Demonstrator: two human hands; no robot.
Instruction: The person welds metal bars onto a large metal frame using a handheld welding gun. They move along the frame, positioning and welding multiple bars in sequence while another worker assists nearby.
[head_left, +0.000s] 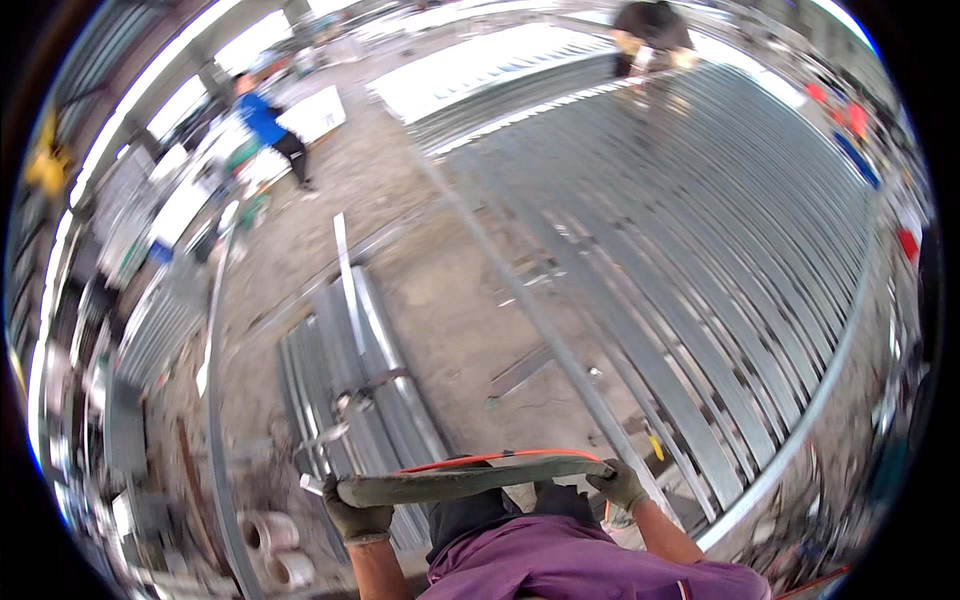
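A long, flat, dull grey-green strip [470,484] spans the space in front of my waist, held level between both hands. What it is made of, I cannot tell. My left hand [358,516], in a grey-green work glove, is closed around its left end. The gloved right hand [622,486] grips the right end. Along the strip's far side runs a thin orange cord [520,455], which ends near my right hand. A short white piece [312,485] shows beside the left glove; whether I hold it is unclear.
Stacked grey metal profiles [385,400] lie beyond my left hand. Right of me, a large rack [560,350] carries rows of metal strips; a person [655,40] bends over its far end. Another person in blue [262,118] is at far left. White rolls [270,530] sit lower left.
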